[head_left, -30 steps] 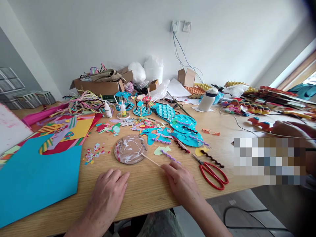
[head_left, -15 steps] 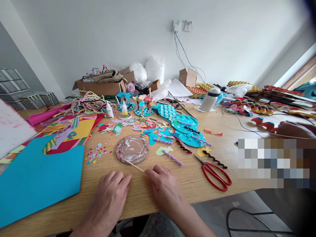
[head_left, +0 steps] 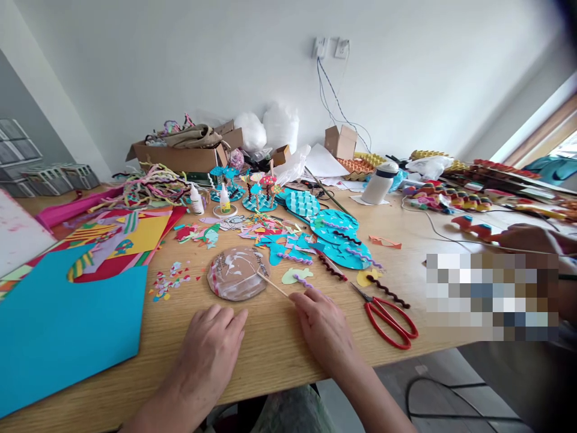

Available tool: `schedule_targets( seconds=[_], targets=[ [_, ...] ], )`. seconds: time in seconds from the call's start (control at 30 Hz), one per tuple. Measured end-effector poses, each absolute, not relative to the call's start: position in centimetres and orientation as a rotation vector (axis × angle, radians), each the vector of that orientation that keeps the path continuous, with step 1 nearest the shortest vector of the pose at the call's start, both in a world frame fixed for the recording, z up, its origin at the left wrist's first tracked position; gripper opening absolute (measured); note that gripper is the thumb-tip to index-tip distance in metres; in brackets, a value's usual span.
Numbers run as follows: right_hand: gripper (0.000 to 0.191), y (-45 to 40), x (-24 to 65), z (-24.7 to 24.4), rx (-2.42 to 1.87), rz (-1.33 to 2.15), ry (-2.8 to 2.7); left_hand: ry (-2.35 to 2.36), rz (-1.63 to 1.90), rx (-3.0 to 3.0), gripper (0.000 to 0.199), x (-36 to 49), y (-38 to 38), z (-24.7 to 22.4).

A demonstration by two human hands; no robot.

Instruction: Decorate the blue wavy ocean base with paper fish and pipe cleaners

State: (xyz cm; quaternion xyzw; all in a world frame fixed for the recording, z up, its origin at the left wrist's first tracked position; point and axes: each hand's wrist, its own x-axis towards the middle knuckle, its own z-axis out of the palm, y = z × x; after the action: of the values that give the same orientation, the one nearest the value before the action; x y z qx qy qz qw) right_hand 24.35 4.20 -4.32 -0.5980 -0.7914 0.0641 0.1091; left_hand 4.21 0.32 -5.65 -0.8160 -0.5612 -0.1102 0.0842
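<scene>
Round brown white-smeared cardboard disc point(head_left: 234, 280) just beyond my left hand point(head_left: 215, 340), grip hidden, can't tell; right hand point(head_left: 325, 328) pinches slim pale stick point(head_left: 273, 284).

Both bare forearms point(head_left: 164, 400) slant forward and inward, the 2 hands well apart. The left hand point(head_left: 214, 340) rests palm down, its fingers point(head_left: 235, 325) close together and softly bent. The right hand point(head_left: 323, 325), back uppermost, has its fingertips point(head_left: 295, 298) gathered in a pinch, pointing forward and leftward.
</scene>
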Motion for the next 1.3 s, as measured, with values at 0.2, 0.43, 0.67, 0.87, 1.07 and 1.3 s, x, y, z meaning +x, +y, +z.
schedule_targets(
  seconds=[0.2, 0.43, 0.67, 0.87, 1.07, 1.3],
  targets=[
    [0.03, 4.8, 25.1, -4.4, -1.74, 0.201, -2.287, -1.649, 0.044, -2.542, 0.036, 8.0, 2.7, -2.8],
    [0.03, 5.5, 25.7, -4.1, -1.708, 0.254, -2.294, -1.682, 0.185, -2.505, 0.042, 9.6, 4.6, -3.0],
    [0.029, 5.0, 26.4, -4.4, -1.583, 0.333, -2.33, -1.715, 0.174, -2.498, 0.032, 8.5, 3.9, -3.4],
    [0.03, 5.7, 26.4, -4.3, -1.509, 0.358, -2.316, -1.789, 0.178, -2.476, 0.032, 6.7, 2.9, -3.7],
    [0.029, 5.9, 25.4, -4.5, -1.481, 0.351, -2.41, -1.905, 0.137, -2.45, 0.035, 4.9, 1.8, -3.8],
    [0.028, 4.7, 25.6, -4.7, -1.428, 0.367, -2.472, -1.934, 0.005, -2.477, 0.03, 2.4, -0.1, -4.3]
  ],
)
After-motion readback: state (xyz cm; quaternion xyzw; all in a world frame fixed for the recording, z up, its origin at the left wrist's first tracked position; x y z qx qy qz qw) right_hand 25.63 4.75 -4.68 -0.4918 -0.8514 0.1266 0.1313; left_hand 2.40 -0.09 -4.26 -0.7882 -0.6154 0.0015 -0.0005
